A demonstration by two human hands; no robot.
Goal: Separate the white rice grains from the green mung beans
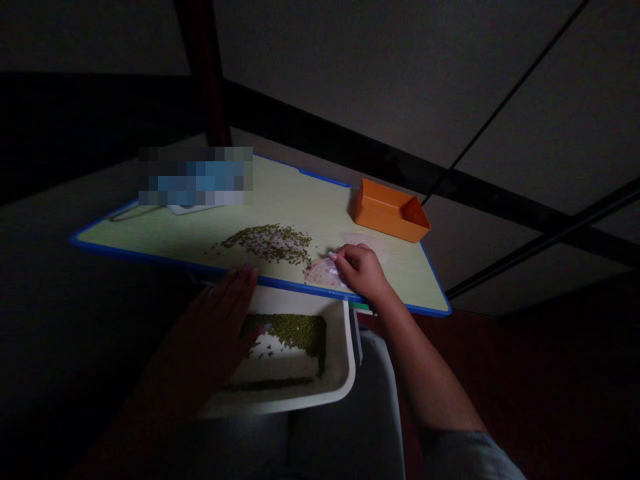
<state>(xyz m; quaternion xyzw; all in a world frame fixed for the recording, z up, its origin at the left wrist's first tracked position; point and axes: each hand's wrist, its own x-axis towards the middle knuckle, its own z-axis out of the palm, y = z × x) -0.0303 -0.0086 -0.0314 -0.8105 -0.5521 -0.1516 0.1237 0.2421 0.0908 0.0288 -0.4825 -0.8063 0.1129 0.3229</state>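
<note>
My left hand point(225, 317) reaches over the white basin point(345, 373), fingers stretched out together toward the table's near edge and thumb apart from them. Small green beans point(295, 327), which look like mung beans, lie in that basin below the tabletop. My right hand point(363, 270) rests on the tabletop with its fingers curled and pinched; what they hold, if anything, is too small to see. Touching or just under it lies a clear plastic piece with pink marks point(323, 272). Left of it, a loose pile of green beans point(273, 241) mixed with pale bits is spread on the table.
The pale yellow-green table point(330, 207) has a blue rim. An orange open box point(393, 208) stands at its far right corner. A blurred-out bluish item point(200, 180) sits at the far left. Behind is a pale wall or cabinet front point(350, 80); the room is dim.
</note>
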